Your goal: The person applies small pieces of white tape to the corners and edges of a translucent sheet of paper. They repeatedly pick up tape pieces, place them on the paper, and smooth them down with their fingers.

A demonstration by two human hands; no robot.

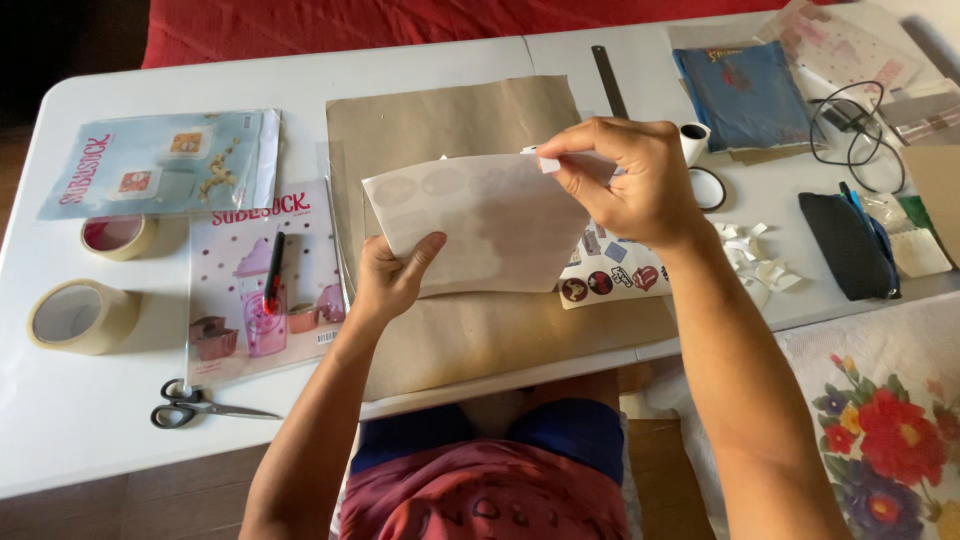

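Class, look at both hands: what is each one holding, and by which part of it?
Both hold one translucent sheet: the left hand grips its lower left edge, and the right hand pinches its top right corner.

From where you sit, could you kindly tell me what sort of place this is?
Probably a home craft table: tape rolls, scissors and a sticker sheet lie on the white table, and both hands hold a pale backing sheet.

- Our left hand (392,275) came up from below, forearm bare and angled inward, its grip closed with the thumb on top and the fingers curled underneath.
- Our right hand (625,180) sat higher and further forward, wrist bent, thumb and forefinger pinched shut at the tips, the other fingers loosely curled.
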